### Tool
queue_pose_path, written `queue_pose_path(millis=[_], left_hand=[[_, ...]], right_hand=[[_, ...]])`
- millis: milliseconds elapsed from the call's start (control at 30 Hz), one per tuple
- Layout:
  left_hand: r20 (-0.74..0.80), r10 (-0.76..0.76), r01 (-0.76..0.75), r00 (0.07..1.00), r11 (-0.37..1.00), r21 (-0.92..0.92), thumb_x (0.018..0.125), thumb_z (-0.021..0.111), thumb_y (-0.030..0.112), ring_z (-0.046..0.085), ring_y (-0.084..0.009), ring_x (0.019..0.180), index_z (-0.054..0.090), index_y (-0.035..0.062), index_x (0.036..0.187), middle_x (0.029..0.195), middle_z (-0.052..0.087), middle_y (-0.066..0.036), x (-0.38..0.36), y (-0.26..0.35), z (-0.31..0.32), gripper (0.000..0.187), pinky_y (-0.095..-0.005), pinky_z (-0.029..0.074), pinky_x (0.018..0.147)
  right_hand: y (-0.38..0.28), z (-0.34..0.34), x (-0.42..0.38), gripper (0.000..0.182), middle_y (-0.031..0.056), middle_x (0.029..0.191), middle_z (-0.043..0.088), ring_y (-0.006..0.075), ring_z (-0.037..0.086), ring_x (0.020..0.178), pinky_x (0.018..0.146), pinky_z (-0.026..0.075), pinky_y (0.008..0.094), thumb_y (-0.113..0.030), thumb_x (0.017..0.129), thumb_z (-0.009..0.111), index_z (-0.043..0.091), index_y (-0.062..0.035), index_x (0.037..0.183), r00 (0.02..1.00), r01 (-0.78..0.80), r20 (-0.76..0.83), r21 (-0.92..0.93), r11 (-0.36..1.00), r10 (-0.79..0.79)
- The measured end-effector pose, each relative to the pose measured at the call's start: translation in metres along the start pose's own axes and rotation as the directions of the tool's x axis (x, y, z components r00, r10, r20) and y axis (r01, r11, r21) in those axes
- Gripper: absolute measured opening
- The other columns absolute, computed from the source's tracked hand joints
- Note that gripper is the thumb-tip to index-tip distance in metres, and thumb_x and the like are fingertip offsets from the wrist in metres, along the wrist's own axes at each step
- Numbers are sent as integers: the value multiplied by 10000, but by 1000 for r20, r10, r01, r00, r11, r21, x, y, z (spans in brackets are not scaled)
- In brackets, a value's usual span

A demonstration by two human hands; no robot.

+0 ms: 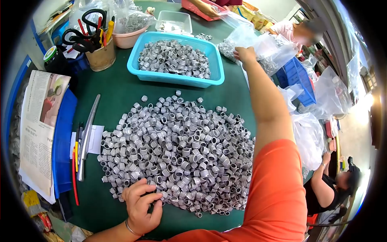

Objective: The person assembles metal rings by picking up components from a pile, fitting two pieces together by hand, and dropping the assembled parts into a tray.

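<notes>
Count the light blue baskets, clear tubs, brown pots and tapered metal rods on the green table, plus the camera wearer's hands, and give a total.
Light blue basket: 1
Clear tub: 1
Brown pot: 1
Tapered metal rod: 1
Left hand and right hand: 2
Total: 6

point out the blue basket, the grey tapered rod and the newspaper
blue basket (177, 80), head view, front wall below the rim
grey tapered rod (87, 135), head view, middle of its shaft
newspaper (36, 117), head view, middle of the printed sheet
</notes>
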State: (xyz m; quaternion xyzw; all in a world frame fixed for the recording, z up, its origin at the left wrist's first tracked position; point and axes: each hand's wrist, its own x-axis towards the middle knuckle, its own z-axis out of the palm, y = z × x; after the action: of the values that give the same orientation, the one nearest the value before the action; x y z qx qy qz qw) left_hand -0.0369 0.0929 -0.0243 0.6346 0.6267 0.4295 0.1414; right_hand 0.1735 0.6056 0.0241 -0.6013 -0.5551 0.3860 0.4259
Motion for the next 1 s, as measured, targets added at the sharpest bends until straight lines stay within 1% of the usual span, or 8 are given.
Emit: queue_pose_path(millis=[133,200,367,400,533,667,933,1000], left_hand=[[-24,13,-14,1000,999,-31,628,685,30,557,-297,1028,640,118,893,1027,582,-62,-1,-3,1,283,-370,351,865],[-24,5,-6,1000,1000,-26,631,689,30,558,-299,1024,641,120,885,1026,582,-61,0,-1,1,273,-371,355,865],[-5,-24,24,1000,999,-24,641,685,25,532,-321,1040,639,102,884,1027,579,-84,-2,-1,1,258,-389,361,902],[-2,-22,22,1000,1000,-22,641,685,25,532,-321,1040,639,102,884,1027,579,-84,-2,-1,1,258,-389,361,902],[-4,-25,25,1000,999,-23,647,680,28,528,-323,1040,633,102,889,1022,570,-83,-2,0,1,257,-390,358,906],[1,44,-44,999,999,-25,756,681,32,522,-365,1107,615,54,967,1083,571,-144,2,3,-3,222,-428,389,944],[-4,-34,34,999,999,-12,639,673,28,524,-323,1043,628,108,895,1021,563,-84,-2,1,1,272,-392,354,907],[-9,-37,37,999,999,0,638,678,28,530,-317,1042,633,114,895,1023,566,-75,-3,1,2,275,-390,356,901]], right_hand=[[33,27,18,775,228,1171,536,275,621,972,747,537,333,-172,743,750,307,183,1271,997,-39,67,204,978,26],[49,41,22,759,215,1137,551,245,625,954,740,541,345,-198,747,759,331,162,1259,938,148,-241,-376,915,-251],[68,33,28,525,235,1186,597,360,557,1142,979,422,368,-246,786,650,560,7,1236,995,-42,-92,-20,999,40],[72,16,39,454,253,1156,602,370,566,1119,965,433,377,-118,777,561,565,24,1207,944,74,-272,-383,921,-189],[63,-65,20,427,243,1165,598,364,558,1131,943,440,407,-239,797,513,571,-9,1152,855,-190,-496,-574,796,-154],[84,-122,26,459,235,1259,545,347,531,1175,975,421,376,-166,843,446,500,-21,1275,913,-289,-400,-765,575,-73],[89,-111,39,539,211,1305,525,301,546,1177,971,422,335,-132,843,453,424,-39,1373,914,-195,-378,-731,654,-149],[65,-83,31,589,206,1299,530,313,515,1208,1013,391,333,-187,820,520,409,-6,1370,984,-18,-146,-647,762,-101]])
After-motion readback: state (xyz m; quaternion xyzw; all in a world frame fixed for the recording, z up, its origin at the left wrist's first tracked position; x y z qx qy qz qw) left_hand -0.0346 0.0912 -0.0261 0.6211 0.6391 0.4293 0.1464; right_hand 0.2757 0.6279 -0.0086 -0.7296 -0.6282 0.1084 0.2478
